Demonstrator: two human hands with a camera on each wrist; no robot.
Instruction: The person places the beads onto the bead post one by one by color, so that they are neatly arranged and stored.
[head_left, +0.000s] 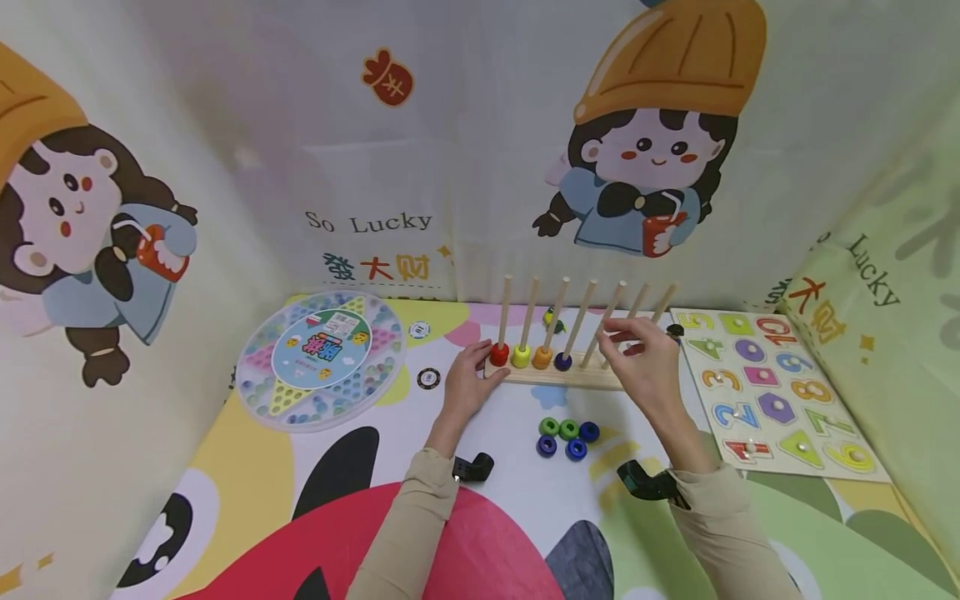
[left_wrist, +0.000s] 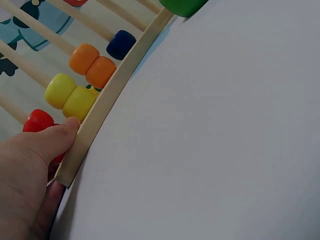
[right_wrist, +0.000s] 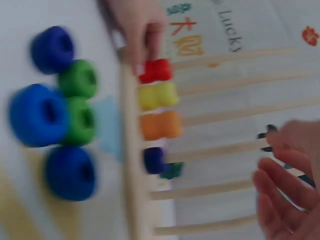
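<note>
A wooden peg rack (head_left: pixel 558 377) bears a row of upright pegs. From the left, two red beads (right_wrist: pixel 156 71), two yellow beads (right_wrist: pixel 158 96), two orange beads (right_wrist: pixel 161 125) and one dark blue bead (left_wrist: pixel 121 45) sit at the foot of separate pegs. My left hand (head_left: pixel 467 387) grips the rack's left end, thumb on the base beside the red beads. Above the right-hand pegs is my right hand (head_left: pixel 647 364), fingers bent loosely with a gap to the thumb and no bead visible between them. Loose green beads (head_left: pixel 568 430) and blue beads (head_left: pixel 576 450) lie in front of the rack.
A round Chinese-checkers-style box (head_left: pixel 258 392) lies to the left, near two small printed chips (head_left: pixel 428 378). On the right is a number-and-shape puzzle board (head_left: pixel 813 400). A small yellow-green toy (head_left: pixel 553 320) is behind the rack. Patterned cloth walls (head_left: pixel 457 167) stand behind and at both sides.
</note>
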